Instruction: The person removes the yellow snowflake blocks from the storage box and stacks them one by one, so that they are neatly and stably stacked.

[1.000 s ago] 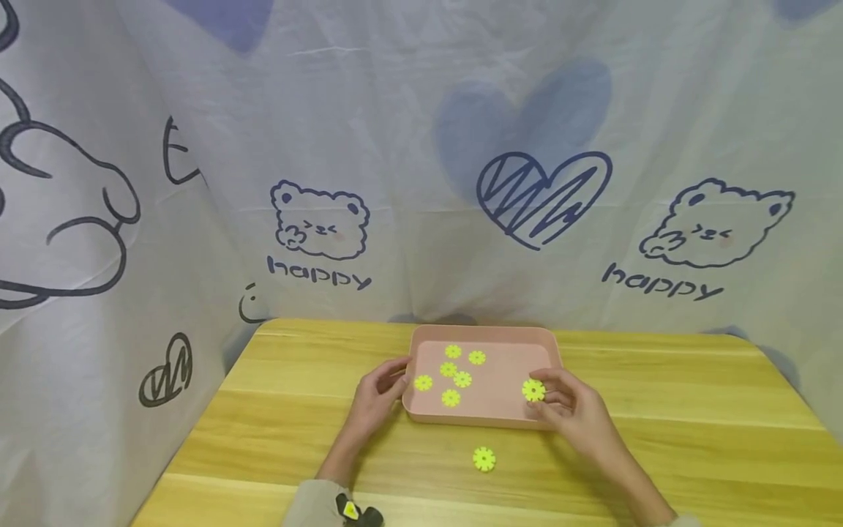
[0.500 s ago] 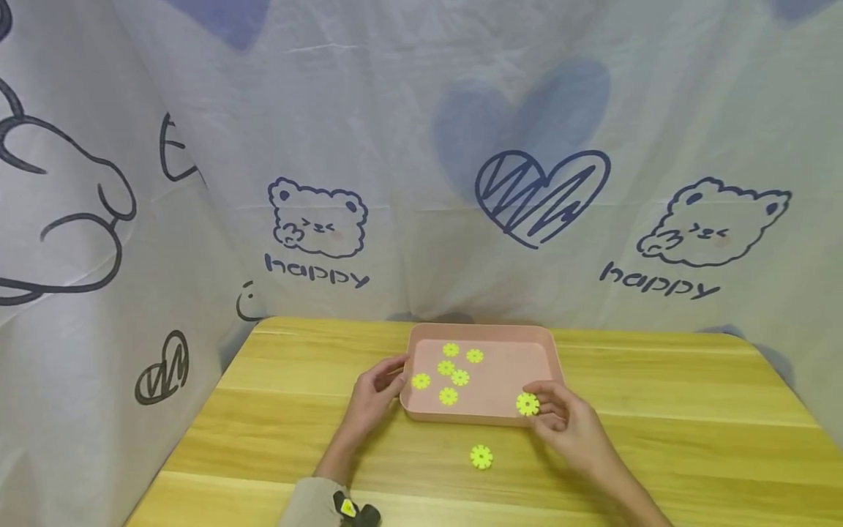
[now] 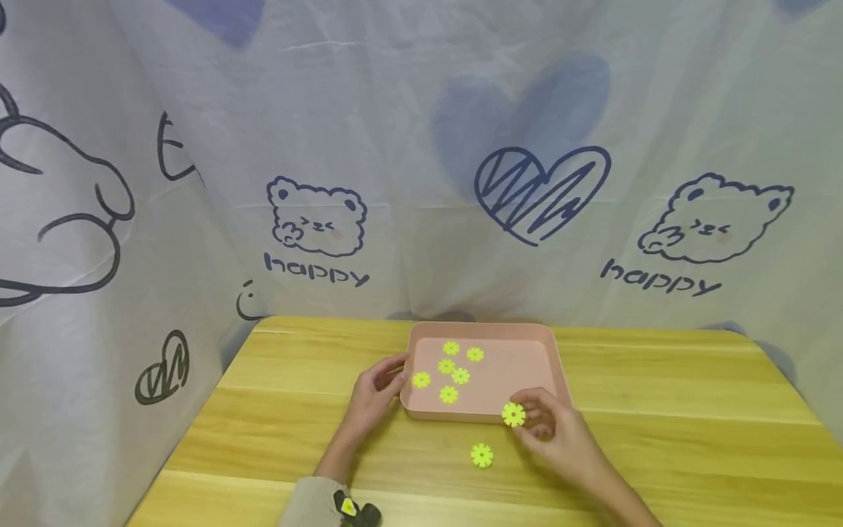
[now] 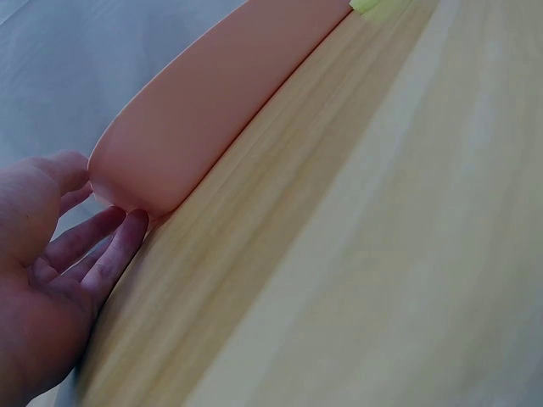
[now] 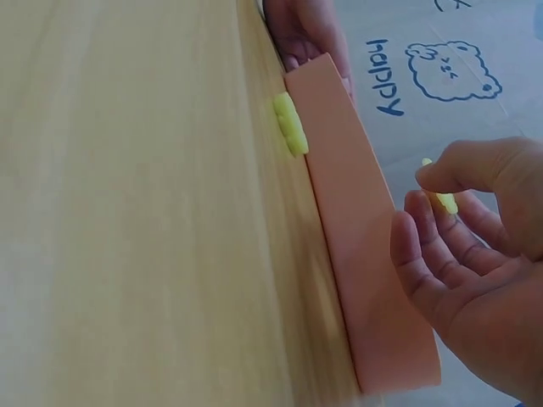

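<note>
My right hand (image 3: 560, 438) pinches a yellow notched interlocking disc (image 3: 514, 415) upright between thumb and fingers, over the front right of a pink tray (image 3: 461, 419). In the right wrist view the thumb covers part of the disc (image 5: 446, 203). Fairly straight fingers of my left hand (image 3: 372, 399) touch the tray's left end; the left wrist view shows their tips at the tray's corner (image 4: 144, 182). A second yellow disc (image 3: 482, 455) lies on the table in front of the tray. Inside the tray, several matching discs (image 3: 448, 394) lie flat toward the left.
The wooden table (image 3: 658, 410) extends to both sides and in front of the tray. Behind it hangs a pale curtain (image 3: 421, 241) with bear and heart drawings, close to the tray's back edge. Another curtain side (image 3: 66, 366) stands at the left.
My right hand has moved left and toward me with the disc, from over the tray's right side to its front edge. The left hand stays at the tray's left end.
</note>
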Motion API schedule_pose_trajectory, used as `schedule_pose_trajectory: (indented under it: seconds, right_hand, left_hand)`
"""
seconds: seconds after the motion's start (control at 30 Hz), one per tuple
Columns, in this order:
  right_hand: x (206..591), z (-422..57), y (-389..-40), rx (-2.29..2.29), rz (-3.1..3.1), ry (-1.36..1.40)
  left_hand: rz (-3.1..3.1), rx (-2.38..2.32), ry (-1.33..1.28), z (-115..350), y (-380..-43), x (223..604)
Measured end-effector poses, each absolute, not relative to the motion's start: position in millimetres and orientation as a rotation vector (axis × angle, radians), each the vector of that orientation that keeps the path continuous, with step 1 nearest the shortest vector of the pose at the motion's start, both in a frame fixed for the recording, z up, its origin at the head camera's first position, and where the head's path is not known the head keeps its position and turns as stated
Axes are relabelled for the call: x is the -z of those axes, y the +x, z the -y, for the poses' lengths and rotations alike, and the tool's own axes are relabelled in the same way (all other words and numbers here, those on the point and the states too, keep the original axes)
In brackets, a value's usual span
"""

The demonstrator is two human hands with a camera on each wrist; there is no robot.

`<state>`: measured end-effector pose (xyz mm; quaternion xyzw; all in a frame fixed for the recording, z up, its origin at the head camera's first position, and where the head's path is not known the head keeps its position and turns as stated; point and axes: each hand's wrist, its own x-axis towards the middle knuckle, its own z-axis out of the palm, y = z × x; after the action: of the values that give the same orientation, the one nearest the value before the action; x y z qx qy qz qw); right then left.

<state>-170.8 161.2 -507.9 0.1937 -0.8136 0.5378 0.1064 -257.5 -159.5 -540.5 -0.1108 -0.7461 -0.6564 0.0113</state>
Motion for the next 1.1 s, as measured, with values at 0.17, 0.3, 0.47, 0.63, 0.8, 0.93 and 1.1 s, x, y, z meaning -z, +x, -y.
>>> schedule_pose_trajectory:
  seconds: [0.17,0.3,0.47,0.63,0.8,0.93,1.1]
  right_hand:
    - [508,-155,-169,-1.541,2.395,0.639]
    - [509,-151,-167,-1.547,2.398,0.66]
    - [510,-146,-163,-1.551,2.411,0.66]
    - [515,-143,-160,-1.489,2.426,0.693]
    - [518,-140,-160,-1.386,2.392,0.763]
    - [519,-136,-159,-1.35,2.382,0.813]
    - [522,-133,-155,-1.354,2.432,0.775]
  left_hand:
    - [2.324,2.041,-0.352,160,-258,539]
    - [2.323,2.04,-0.353,161,-259,540]
    - [2.323,2.048,-0.356,161,-260,541]
    - [2.325,2.05,-0.356,160,-259,541]
    - [2.322,2.044,-0.365,160,-257,540]
    - [2.317,2.05,-0.367,160,-257,538]
    - [2.33,2.057,-0.354,160,-257,539]
